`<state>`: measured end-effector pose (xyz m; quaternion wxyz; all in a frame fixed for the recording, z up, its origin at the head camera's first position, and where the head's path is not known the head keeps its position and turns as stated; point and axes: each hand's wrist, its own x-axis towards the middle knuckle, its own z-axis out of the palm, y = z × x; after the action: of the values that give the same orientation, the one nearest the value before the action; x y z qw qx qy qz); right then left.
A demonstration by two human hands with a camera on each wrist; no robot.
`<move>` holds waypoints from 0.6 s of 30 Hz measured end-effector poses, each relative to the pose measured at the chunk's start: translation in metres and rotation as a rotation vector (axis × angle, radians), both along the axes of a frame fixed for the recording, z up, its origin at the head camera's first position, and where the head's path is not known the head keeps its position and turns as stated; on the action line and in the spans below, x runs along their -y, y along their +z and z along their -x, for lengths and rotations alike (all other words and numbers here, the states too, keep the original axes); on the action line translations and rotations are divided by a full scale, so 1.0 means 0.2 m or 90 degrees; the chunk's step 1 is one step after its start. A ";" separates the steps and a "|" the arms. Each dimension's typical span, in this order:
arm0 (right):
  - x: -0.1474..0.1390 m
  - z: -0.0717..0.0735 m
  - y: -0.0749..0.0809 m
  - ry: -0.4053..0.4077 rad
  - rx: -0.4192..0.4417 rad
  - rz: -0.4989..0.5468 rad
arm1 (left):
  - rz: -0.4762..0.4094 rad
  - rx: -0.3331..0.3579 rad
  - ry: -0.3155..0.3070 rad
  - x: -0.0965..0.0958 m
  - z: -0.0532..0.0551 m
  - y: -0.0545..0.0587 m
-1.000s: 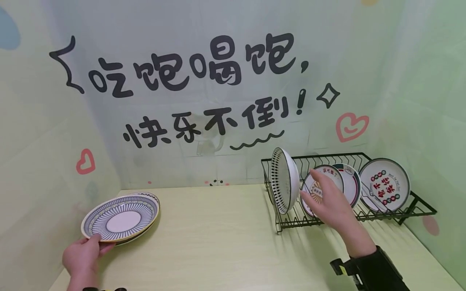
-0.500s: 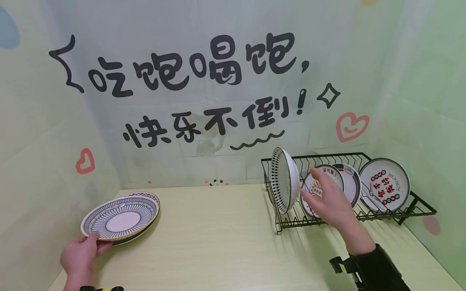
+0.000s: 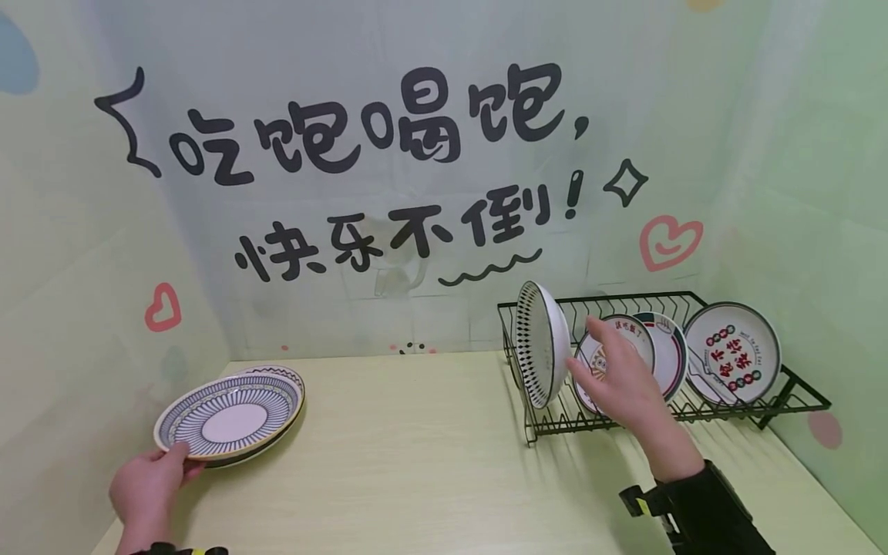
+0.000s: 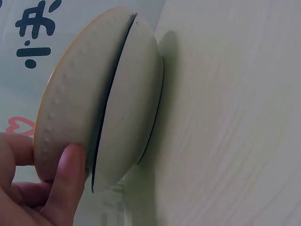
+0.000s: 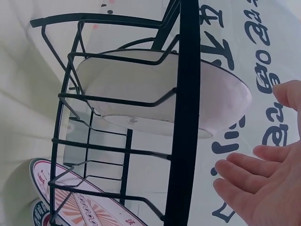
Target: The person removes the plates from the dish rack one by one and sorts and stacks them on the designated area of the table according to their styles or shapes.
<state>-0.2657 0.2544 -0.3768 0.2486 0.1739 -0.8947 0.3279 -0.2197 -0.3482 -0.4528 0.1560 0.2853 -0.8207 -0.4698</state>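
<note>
At the left, my left hand pinches the near rim of a plate with a blue radiating pattern and a yellow edge. That plate lies on top of a second dish, pale with a dark rim, which rests on the table. In the left wrist view a digit presses against the upper plate's pale underside. My right hand is held in front of the dish rack with its fingers spread, holding nothing. Close beside its fingertips, a white bowl with a black pattern inside stands on edge in the rack.
The black wire dish rack stands at the back right. Several plates are upright in it, including a red-lettered plate at its right end. A pale wooden table lies between the hands, with a printed backdrop behind.
My left hand has drawn back slightly to the left along the plate's rim, while the plates stay in place. My right hand has shifted a little left, toward the bowl.
</note>
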 end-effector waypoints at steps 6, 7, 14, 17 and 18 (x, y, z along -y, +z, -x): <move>0.01 0.01 0.00 -0.003 0.030 0.008 | 0.095 0.028 -0.014 0.02 -0.01 0.00; 0.02 0.02 0.00 -0.004 0.033 0.009 | 0.099 0.030 -0.016 0.02 -0.01 0.00; 0.03 0.04 -0.02 -0.009 0.048 0.019 | 0.116 0.036 -0.014 0.04 0.00 -0.01; 0.04 0.05 -0.02 -0.005 0.049 0.021 | 0.127 0.042 -0.018 0.04 0.00 -0.01; 0.05 0.05 -0.02 -0.004 0.050 0.022 | 0.130 0.045 -0.020 0.05 -0.01 -0.01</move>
<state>-0.2761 0.2451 -0.3817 0.2173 0.1538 -0.8986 0.3487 -0.2185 -0.3572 -0.4558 0.1479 0.2710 -0.8737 -0.3760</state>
